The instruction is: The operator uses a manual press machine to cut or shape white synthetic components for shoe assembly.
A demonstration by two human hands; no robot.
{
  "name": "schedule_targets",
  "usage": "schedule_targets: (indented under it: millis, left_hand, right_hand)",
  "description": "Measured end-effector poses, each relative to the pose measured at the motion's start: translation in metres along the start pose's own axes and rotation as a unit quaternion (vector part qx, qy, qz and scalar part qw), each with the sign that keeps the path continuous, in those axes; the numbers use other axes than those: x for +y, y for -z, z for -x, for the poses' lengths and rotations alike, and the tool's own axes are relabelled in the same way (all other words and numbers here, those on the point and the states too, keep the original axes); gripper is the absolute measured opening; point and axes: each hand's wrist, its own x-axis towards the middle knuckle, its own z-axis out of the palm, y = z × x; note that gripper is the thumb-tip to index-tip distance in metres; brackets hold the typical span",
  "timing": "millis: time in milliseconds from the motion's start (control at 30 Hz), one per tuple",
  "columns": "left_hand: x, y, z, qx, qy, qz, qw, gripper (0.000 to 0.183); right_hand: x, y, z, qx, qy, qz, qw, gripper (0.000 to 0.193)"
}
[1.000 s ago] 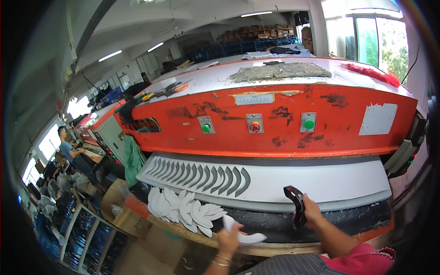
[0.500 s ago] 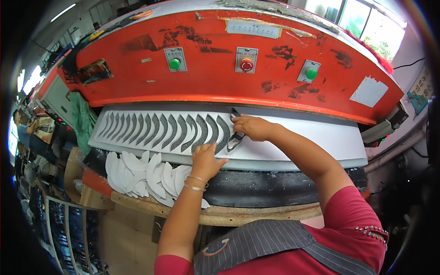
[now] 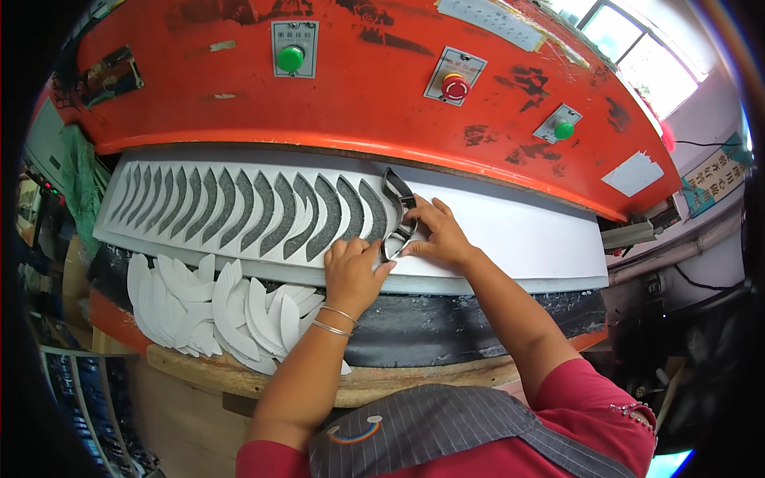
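A crescent-shaped metal cutting die [image 3: 410,204] stands on a white sheet [image 3: 518,231], just right of a row of crescent cutouts that show dark grey. My right hand [image 3: 440,233] grips the die's right side, fingers at its middle and thumb toward its near end. With thumb and index finger, my left hand [image 3: 353,275] closes on the die's near tip; its other fingers rest on the sheet by the last cutouts. White cut crescents [image 3: 231,315] lie in a loose pile left of my left forearm.
Behind the sheet rises a red press beam [image 3: 351,103] with two green buttons and a red stop button [image 3: 455,87]. A black surface [image 3: 430,331] and a wooden edge [image 3: 382,381] run along the near side. Green netting [image 3: 78,175] hangs at the left.
My left hand has come up to the die's near tip. My right hand has slid nearer along the die, which now stands beside the last cutout. The head view has shifted closer.
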Motion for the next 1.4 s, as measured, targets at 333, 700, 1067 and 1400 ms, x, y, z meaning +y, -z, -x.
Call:
schedule_targets:
  millis: [333,700,1067,1400]
  left_hand:
    - [-0.001,-0.002,-0.001,0.016,-0.025,-0.005,1.0,0.04]
    - [0.007,0.001,-0.014,0.001,-0.029,-0.037,0.999,0.039]
    - [0.014,0.005,-0.029,-0.064,0.042,-0.043,0.996,0.043]
    - [0.005,0.121,-0.115,0.33,0.026,-0.06,0.942,0.018]
  right_hand:
    - [0.009,-0.002,-0.003,0.018,0.034,0.018,0.999,0.059]
    - [0.02,0.008,-0.016,-0.027,0.03,-0.001,0.999,0.056]
    - [-0.004,0.041,0.003,-0.013,-0.017,-0.001,1.0,0.067]
    - [0.017,0.214,-0.024,0.496,0.043,0.184,0.847,0.031]
